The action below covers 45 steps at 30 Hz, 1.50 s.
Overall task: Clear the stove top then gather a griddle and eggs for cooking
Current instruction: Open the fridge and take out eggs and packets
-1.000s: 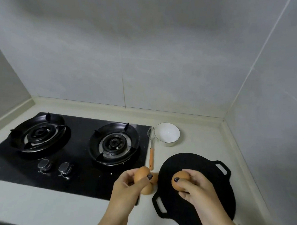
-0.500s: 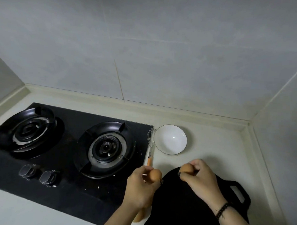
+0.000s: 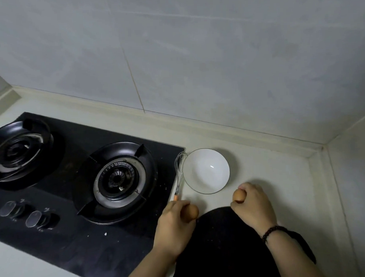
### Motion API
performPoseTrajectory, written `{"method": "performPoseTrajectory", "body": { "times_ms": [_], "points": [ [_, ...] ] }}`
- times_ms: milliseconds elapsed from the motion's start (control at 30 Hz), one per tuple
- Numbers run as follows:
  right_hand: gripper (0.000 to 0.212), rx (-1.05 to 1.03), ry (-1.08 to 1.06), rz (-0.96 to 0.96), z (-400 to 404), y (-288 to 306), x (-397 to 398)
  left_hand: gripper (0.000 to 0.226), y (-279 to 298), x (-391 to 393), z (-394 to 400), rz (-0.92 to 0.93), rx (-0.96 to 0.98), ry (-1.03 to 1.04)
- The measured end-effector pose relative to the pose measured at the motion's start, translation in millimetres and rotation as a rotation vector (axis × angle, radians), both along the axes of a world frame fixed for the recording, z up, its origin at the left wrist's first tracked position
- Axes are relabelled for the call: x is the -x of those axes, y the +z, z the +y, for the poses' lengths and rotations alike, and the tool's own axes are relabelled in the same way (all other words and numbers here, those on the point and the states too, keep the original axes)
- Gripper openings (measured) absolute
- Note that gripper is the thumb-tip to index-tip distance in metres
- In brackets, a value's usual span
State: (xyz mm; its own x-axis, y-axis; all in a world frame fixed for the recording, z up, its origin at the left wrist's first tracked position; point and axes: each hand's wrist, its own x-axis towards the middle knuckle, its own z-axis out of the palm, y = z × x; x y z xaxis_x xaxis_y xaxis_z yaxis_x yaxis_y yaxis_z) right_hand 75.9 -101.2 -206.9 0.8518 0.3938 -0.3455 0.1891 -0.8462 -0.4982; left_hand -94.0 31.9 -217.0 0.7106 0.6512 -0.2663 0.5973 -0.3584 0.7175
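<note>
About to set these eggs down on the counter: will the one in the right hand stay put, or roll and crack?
The egg is round and smooth, so it will likely roll on the flat counter. Its shell is probably fragile, so the right hand needs a light grip. Setting it in the bowl seems safer.

A black griddle is lying at the counter's front edge; two brown eggs are sitting in curled hands.
</note>
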Motion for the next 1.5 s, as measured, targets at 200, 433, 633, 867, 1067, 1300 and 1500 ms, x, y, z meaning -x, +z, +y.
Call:
{"method": "performPoseTrajectory", "body": {
  "times_ms": [200,433,633,867,1067,1300,1500],
  "points": [
    [0.016,0.013,0.025,-0.001,0,-4,-14,0.045,-9,-7,-1,0.042,-0.072,-0.013],
    [0.021,0.015,0.052,0.039,-1,-8,-18,0.044,-9,-9,-2,0.106,-0.113,-0.041],
    [0.035,0.023,0.06,0.053,-3,-7,-17,0.055,-7,-10,-2,0.132,-0.073,-0.063],
    [0.046,-0.037,-0.001,-0.081,-13,21,-13,0.044,17,15,8,-0.037,0.04,0.093],
    [0.033,-0.23,0.045,-0.156,0,64,21,0.034,53,57,21,-0.158,0.064,0.256],
    [0.022,-0.415,0.281,-0.131,39,113,101,0.032,98,137,23,-0.285,0.08,0.448],
    [0.023,-0.51,0.546,-0.109,71,149,188,0.03,137,231,13,-0.391,0.014,0.609]
  ]
}}
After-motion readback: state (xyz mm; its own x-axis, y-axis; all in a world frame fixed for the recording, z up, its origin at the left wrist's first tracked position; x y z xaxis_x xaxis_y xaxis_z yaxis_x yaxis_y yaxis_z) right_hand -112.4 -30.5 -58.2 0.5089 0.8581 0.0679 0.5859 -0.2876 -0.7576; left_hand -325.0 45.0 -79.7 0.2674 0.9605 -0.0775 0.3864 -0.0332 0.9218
